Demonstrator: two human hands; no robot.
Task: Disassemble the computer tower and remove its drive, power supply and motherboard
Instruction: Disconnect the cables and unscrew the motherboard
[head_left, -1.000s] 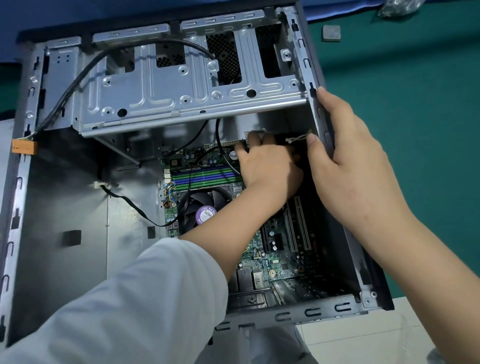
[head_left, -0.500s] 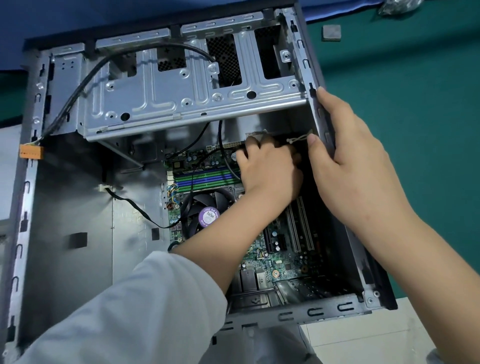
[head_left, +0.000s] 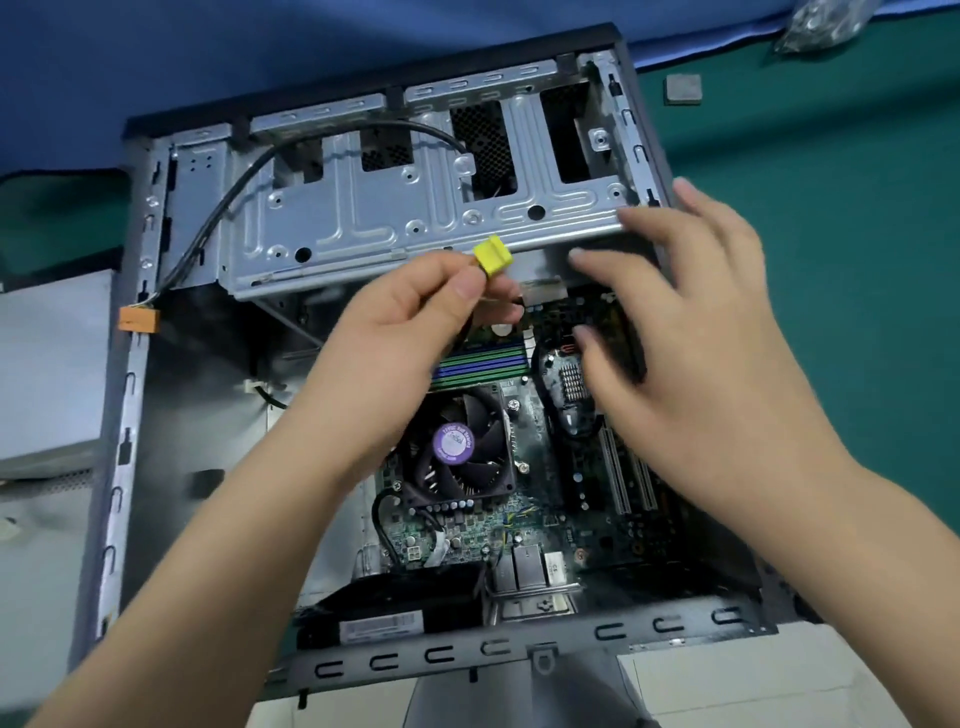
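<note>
Computer tower (head_left: 171, 415) lies open on its side under both hands, motherboard (head_left: 550, 499) still seated inside, directly below them, its cooler fan (head_left: 457, 447) beneath the left wrist. Right hand (head_left: 691, 353) hovers over the board, fingers spread and loose, gripping nothing. Left hand (head_left: 410, 322), just beside it, pinches a yellow connector (head_left: 493, 254) between thumb and fingertips, lifted above the board.

Soft, even light is falling from above; the right hand (head_left: 691, 332) is smearing with motion blur, edges bending slightly
</note>
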